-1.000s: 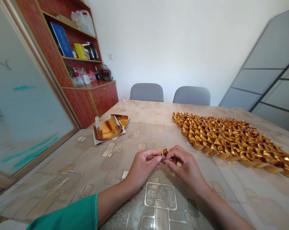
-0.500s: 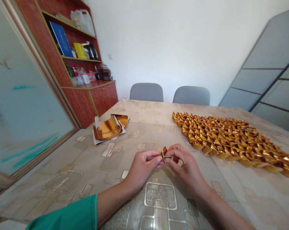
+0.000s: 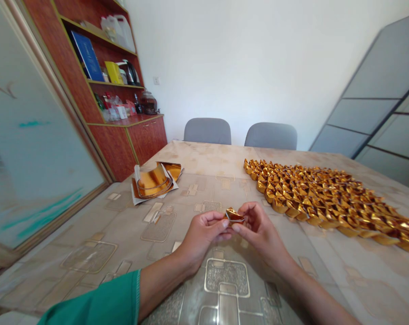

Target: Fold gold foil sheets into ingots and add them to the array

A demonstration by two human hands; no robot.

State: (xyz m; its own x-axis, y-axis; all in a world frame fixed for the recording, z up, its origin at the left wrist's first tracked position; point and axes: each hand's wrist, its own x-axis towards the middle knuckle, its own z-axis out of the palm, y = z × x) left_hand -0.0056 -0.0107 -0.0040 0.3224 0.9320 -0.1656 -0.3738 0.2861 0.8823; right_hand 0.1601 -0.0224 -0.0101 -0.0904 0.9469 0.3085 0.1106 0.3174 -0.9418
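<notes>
A small folded gold foil paper ingot (image 3: 235, 216) is held between both hands above the near middle of the table. My left hand (image 3: 207, 230) pinches its left end between thumb and fingers. On its right end, my right hand (image 3: 258, 228) grips with thumb and forefinger. The ingot's hollow faces up, with a pale edge line along its rim. Rows of similar folded gold paper ingots (image 3: 312, 194) cover the right side of the table. To the left lies a stack of curved gold foil paper sheets (image 3: 153, 182) with white undersides.
A patterned cover lies over the table (image 3: 197, 158). Two grey chairs (image 3: 207, 131) (image 3: 271, 135) stand at its far edge. A red-brown cabinet (image 3: 126, 137) with bottles and a kettle is at the back left, beside a frosted sliding door (image 3: 38, 135).
The folded paper has opened out from a narrow, pointed shape into a wider boat shape. My right hand has shifted slightly at its right end; my left hand has hardly moved.
</notes>
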